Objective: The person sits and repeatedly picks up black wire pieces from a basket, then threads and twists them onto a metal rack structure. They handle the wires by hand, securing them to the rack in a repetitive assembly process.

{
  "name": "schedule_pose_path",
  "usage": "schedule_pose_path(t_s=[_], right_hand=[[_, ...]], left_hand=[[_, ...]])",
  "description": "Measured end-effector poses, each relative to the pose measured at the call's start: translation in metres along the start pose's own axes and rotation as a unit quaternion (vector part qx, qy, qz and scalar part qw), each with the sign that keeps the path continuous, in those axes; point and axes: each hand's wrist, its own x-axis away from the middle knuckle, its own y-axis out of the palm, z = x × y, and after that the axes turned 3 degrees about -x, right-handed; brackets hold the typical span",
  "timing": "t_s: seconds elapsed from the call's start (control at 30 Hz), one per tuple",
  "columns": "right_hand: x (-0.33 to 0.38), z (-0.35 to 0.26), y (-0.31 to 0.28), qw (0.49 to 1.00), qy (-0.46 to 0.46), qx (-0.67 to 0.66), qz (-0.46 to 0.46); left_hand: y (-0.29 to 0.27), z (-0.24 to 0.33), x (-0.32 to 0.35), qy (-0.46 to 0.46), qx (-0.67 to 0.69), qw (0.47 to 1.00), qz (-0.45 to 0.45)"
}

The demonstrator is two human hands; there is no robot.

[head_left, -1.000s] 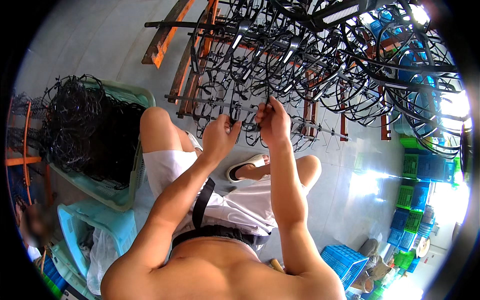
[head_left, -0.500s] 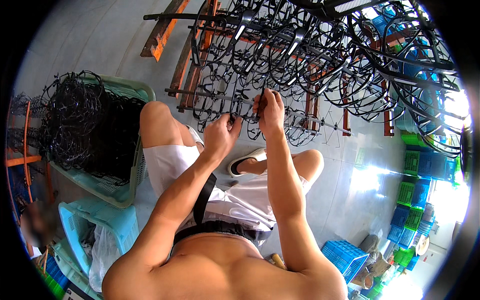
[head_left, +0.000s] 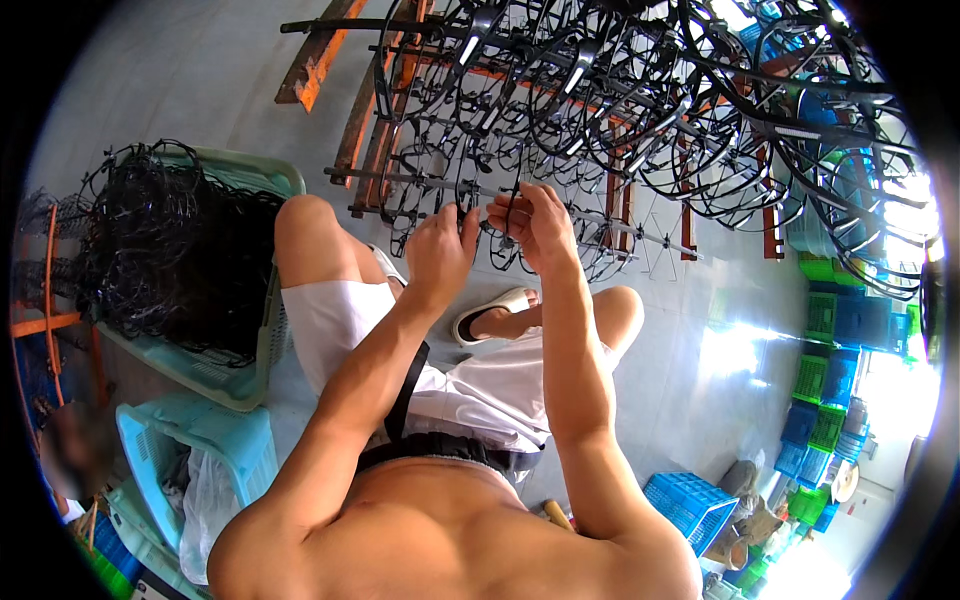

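Thin black hooped frames (head_left: 530,150) hang in rows from the rods of a rack in front of me. At its lower left rows, my left hand (head_left: 440,255) has its fingers curled round part of a black frame, which shows between thumb and forefinger. Most of what this hand grips is hidden behind it. Just to its right, my right hand (head_left: 543,230) is turned palm inward with its fingers stretched out and apart, close against the hanging frames. A metal rod (head_left: 365,179) of the rack runs behind both hands.
A pale green crate (head_left: 190,375) heaped with black frames stands at my left, with a light blue basket (head_left: 200,425) holding a plastic bag nearer me. Rust-orange rack posts (head_left: 350,150) stand ahead. A blue crate (head_left: 690,512) sits at lower right; stacked crates (head_left: 830,370) line the right.
My right hand has gone from a pinch on a black frame to spread fingers. My left hand has moved slightly up and turned, its thumb now raised. The view has shifted slightly.
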Motion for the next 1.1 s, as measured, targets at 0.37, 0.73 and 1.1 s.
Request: schedule_pose_path(t_s=[0.37,0.73,1.1], right_hand=[[0.000,0.002,-0.005,1.000,0.016,0.022,-0.010],[-0.005,-0.008,-0.007,0.999,0.005,0.039,-0.006],[0.013,0.000,-0.032,0.971,-0.163,0.171,0.040]], left_hand=[[0.002,0.001,-0.002,-0.012,-0.024,1.000,0.000],[0.004,0.002,-0.001,-0.021,0.009,1.000,-0.008],[-0.155,-0.089,-0.002,-0.114,0.045,0.991,0.061]])
